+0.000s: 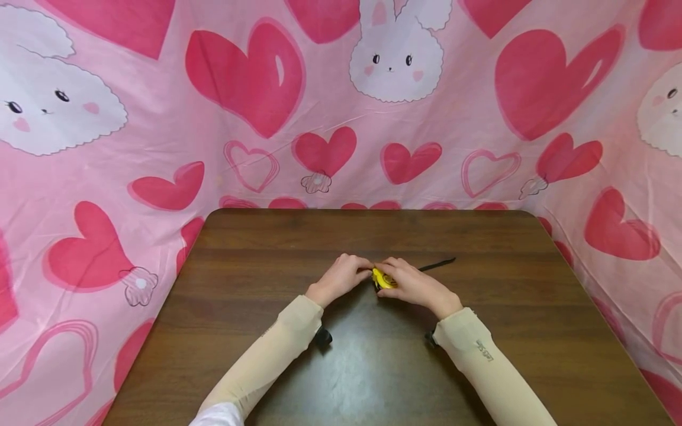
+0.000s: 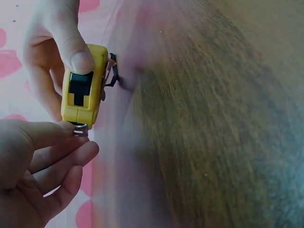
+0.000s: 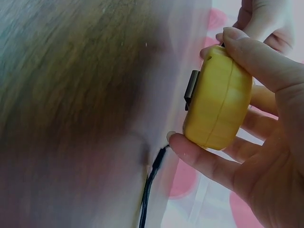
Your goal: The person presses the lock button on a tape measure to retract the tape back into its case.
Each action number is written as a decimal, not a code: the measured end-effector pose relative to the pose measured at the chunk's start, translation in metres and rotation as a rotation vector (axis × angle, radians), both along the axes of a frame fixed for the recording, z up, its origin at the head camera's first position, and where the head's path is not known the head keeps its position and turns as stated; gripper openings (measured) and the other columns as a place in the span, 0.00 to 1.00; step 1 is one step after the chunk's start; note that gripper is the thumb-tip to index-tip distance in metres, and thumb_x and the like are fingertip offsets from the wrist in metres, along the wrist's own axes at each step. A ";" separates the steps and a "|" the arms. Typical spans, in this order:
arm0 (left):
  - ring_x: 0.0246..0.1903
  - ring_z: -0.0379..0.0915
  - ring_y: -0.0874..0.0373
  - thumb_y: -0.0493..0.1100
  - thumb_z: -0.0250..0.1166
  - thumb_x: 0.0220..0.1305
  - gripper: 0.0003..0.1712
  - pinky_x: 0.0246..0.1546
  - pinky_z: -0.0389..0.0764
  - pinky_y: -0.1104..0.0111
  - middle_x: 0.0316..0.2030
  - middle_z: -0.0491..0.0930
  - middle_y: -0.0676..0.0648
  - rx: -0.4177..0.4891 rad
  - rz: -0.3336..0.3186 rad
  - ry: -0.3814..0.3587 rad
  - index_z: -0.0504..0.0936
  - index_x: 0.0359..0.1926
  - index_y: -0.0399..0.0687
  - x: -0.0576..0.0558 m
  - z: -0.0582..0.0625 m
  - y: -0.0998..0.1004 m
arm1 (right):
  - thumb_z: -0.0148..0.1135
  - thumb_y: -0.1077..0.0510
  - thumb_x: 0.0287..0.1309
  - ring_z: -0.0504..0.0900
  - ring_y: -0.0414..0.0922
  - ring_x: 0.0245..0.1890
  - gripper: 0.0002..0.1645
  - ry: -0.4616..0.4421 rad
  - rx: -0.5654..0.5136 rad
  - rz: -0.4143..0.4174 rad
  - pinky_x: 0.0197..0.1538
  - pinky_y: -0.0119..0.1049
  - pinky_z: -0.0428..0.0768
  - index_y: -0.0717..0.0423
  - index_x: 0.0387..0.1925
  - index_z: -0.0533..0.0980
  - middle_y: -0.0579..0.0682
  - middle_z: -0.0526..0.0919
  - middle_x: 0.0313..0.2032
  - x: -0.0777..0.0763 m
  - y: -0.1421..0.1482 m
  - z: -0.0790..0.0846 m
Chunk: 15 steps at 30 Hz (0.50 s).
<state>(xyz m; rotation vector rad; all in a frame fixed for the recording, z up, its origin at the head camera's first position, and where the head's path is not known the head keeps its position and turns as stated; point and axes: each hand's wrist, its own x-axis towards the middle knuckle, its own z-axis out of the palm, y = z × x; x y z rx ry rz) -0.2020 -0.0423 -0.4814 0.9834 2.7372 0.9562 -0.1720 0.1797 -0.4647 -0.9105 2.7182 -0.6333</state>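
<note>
A yellow tape measure point(image 1: 385, 279) with a black lock button is held above the table by my right hand point(image 1: 412, 285). In the left wrist view the right thumb point(image 2: 80, 61) lies on the case just above the black button point(image 2: 80, 85). My left hand point(image 1: 341, 278) pinches the small metal end hook point(image 2: 80, 129) at the mouth of the case between thumb and fingers. Hardly any blade shows outside the case. A black wrist strap point(image 3: 151, 178) trails from the tape measure, and a dark belt clip point(image 3: 191, 88) sits on its side.
The brown wooden table point(image 1: 256, 236) lies under both hands. A pink cloth point(image 1: 330, 106) with hearts and rabbits hangs behind it and at both sides. Dark wrist cameras point(image 1: 322, 338) sit under the sleeved forearms.
</note>
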 end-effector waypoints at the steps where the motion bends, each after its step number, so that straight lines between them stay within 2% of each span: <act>1: 0.46 0.86 0.55 0.40 0.67 0.72 0.12 0.52 0.85 0.61 0.48 0.89 0.47 0.002 0.010 0.005 0.89 0.53 0.43 0.000 0.000 -0.001 | 0.73 0.48 0.64 0.75 0.49 0.55 0.38 0.002 0.005 0.002 0.60 0.48 0.80 0.63 0.69 0.73 0.55 0.78 0.59 0.000 0.002 0.000; 7: 0.44 0.86 0.53 0.41 0.68 0.72 0.11 0.50 0.84 0.55 0.45 0.90 0.49 -0.021 0.080 0.053 0.90 0.51 0.44 0.001 0.006 -0.020 | 0.73 0.48 0.65 0.76 0.52 0.55 0.38 0.008 0.037 -0.011 0.60 0.52 0.79 0.65 0.68 0.73 0.59 0.77 0.60 -0.002 0.024 0.000; 12: 0.44 0.86 0.51 0.42 0.68 0.72 0.11 0.50 0.84 0.53 0.45 0.90 0.48 -0.041 0.137 0.074 0.90 0.50 0.44 0.002 0.011 -0.040 | 0.73 0.49 0.64 0.77 0.56 0.56 0.39 0.024 0.050 -0.052 0.61 0.55 0.78 0.68 0.68 0.73 0.62 0.77 0.60 -0.006 0.052 -0.002; 15: 0.46 0.84 0.48 0.43 0.69 0.72 0.12 0.51 0.84 0.51 0.46 0.89 0.47 -0.062 0.162 0.114 0.89 0.51 0.44 0.003 0.012 -0.052 | 0.74 0.50 0.63 0.77 0.56 0.55 0.40 0.033 0.054 -0.090 0.61 0.56 0.79 0.68 0.68 0.73 0.63 0.78 0.59 -0.007 0.069 -0.003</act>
